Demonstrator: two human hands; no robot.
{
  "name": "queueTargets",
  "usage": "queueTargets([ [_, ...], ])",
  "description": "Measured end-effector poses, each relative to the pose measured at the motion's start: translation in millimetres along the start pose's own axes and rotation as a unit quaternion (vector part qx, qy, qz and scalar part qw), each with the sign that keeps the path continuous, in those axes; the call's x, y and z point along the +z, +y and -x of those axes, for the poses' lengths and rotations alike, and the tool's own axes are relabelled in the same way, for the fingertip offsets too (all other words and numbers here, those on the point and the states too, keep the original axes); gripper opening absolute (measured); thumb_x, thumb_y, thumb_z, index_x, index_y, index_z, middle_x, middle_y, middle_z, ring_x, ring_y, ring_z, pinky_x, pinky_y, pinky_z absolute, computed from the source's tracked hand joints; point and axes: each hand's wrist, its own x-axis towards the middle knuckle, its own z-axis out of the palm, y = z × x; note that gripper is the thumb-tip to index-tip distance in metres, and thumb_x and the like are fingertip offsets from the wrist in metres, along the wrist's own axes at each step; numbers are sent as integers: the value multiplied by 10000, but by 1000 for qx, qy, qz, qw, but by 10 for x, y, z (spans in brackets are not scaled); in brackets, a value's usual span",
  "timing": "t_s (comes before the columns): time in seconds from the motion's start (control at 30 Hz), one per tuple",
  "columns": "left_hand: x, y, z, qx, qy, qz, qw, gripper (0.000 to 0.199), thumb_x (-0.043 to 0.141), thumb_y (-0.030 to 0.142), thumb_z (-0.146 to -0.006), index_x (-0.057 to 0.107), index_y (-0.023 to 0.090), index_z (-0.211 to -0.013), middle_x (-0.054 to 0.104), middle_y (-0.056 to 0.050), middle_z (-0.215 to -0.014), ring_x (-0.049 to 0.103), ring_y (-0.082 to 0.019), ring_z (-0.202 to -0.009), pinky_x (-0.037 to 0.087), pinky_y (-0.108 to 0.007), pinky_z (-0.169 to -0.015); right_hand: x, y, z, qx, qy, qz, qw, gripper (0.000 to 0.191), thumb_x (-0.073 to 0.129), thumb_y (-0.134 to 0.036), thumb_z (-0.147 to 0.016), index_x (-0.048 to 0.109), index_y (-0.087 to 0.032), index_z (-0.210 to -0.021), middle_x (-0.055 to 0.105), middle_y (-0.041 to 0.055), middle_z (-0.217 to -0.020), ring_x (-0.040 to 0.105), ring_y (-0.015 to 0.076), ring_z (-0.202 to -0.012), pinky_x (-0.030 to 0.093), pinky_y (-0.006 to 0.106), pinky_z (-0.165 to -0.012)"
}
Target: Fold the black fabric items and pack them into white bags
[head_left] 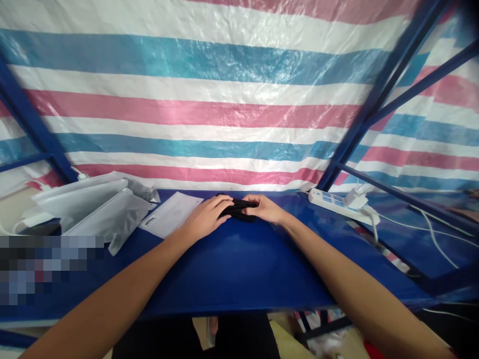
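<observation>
Near the back edge of the blue table point(232, 279) lies a dark black bundle point(241, 209), folded or coiled in long layers; whether it is cloth or cord I cannot tell. My left hand point(207, 214) wraps over its left end, fingers on top and thumb at the front. At the right end, my right hand point(264, 208) grips it between thumb and curled fingers. A flat white plastic pouch point(172, 214) with a small printed label lies just left of my left hand.
Several frosted plastic bags point(101, 204) are heaped at the left. A white power strip point(337, 204) with a plugged-in adapter point(357, 196) and trailing cables is at the right. Blue metal posts point(359, 129) and a striped tarpaulin point(209, 114) stand behind the table.
</observation>
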Motion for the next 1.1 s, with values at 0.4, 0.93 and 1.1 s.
queueTargets([
  [0.4, -19, -117, 26, -34, -14, 71, 997, 330, 515, 334, -1154, 741, 277, -1388, 759, -55, -1381, 753, -236, -1213, 596, -400, -1085, 148, -279, 235, -244, 22, 405, 881, 637, 783, -466, -1004, 613, -294, -1593, 633, 160, -1555, 643, 359, -1401, 540, 547, -1184],
  [0.93, 33, -31, -8, -130, 42, 117, 984, 296, 600, 406, -1104, 838, 232, -1130, 738, -84, -1202, 742, -249, -1097, 591, -432, -1043, 191, -218, 196, -250, 12, 359, 899, 445, 476, -291, -1156, 643, -267, -1569, 756, 136, -1339, 696, 281, -1227, 580, 493, -1082],
  [1.1, 60, -28, -5, -160, 17, 95, 982, 353, 552, 419, -1122, 845, 227, -1079, 703, -76, -1130, 724, -241, -1026, 593, -445, -1016, 201, -249, 203, -253, 6, 390, 885, 556, 726, -489, -1047, 664, -266, -1552, 713, 145, -1451, 644, 331, -1334, 543, 531, -1150],
])
